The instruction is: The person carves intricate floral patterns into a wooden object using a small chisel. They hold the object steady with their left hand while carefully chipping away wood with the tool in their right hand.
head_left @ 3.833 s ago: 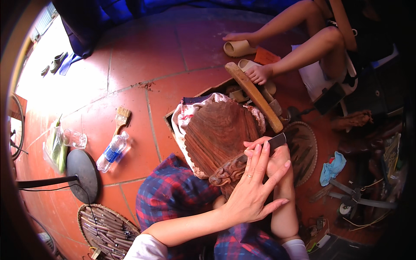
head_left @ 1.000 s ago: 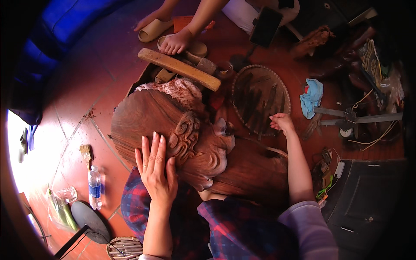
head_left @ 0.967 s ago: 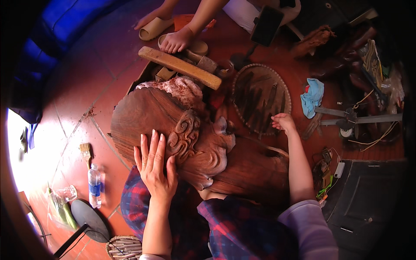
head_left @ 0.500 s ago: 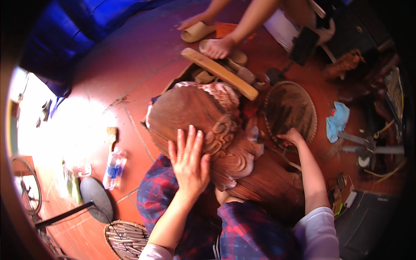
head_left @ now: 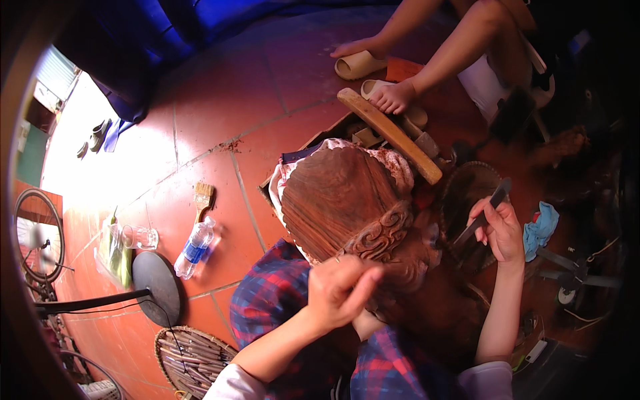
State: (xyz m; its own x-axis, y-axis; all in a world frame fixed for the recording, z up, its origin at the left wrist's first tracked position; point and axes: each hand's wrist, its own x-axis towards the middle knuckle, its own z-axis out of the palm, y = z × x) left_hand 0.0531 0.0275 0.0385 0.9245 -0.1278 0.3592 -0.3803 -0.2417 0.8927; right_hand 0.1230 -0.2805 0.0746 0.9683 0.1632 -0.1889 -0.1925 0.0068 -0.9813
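A large brown carved wooden piece (head_left: 340, 200), smooth on top with raised scrolls along one side, rests on a patterned cloth (head_left: 398, 167) before my lap. My left hand (head_left: 341, 287) is closed in a loose fist above its near edge, and nothing shows in it. At the right, my right hand (head_left: 503, 230) is raised and grips a flat, narrow, dark blade-like tool (head_left: 500, 193) slanting through the fingers. Below that hand lies a round, shallow basket (head_left: 460, 193) with a woven rim, its contents too dark to make out.
A wooden bar (head_left: 393, 137) lies over a box beyond the carving, near another person's foot (head_left: 393, 98). At left are a brush (head_left: 203, 197), a plastic bottle (head_left: 195, 248), a glass (head_left: 141, 237), a round black stand base (head_left: 158, 287) and a basket of tool handles (head_left: 193, 357). A blue cloth (head_left: 540, 227) lies right.
My left hand has lifted off the carving's smooth top and curled closed. My right hand has risen from the round basket with the flat dark tool. The view has shifted.
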